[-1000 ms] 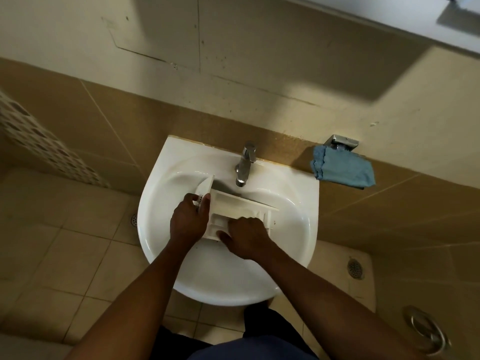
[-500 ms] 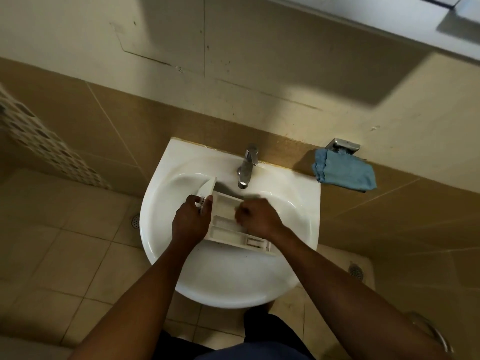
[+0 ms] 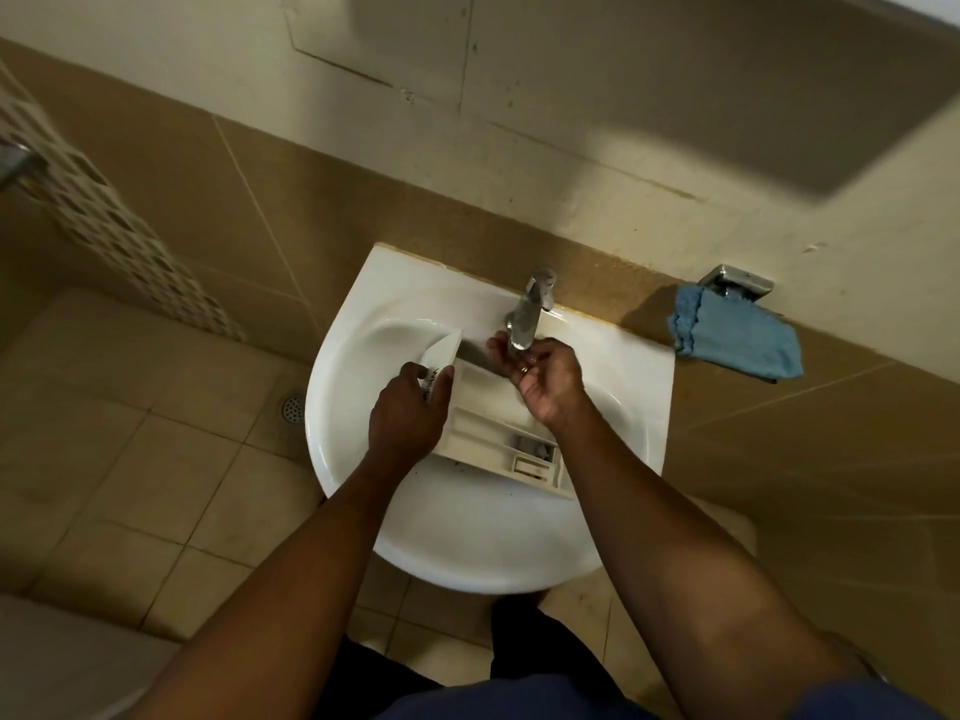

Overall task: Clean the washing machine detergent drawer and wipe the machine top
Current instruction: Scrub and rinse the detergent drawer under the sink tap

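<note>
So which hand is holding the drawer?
The left hand grips the drawer by its end; the right hand is up under the tap instead.

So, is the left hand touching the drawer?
Touching. The head view shows the left hand gripping the drawer at its front end, thumb and fingers wrapped around the white panel, above the sink.

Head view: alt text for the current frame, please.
A person's left hand grips a white detergent drawer in a white sink; the right hand is at the tap spout. A blue cloth hangs on the wall to the right.
</note>
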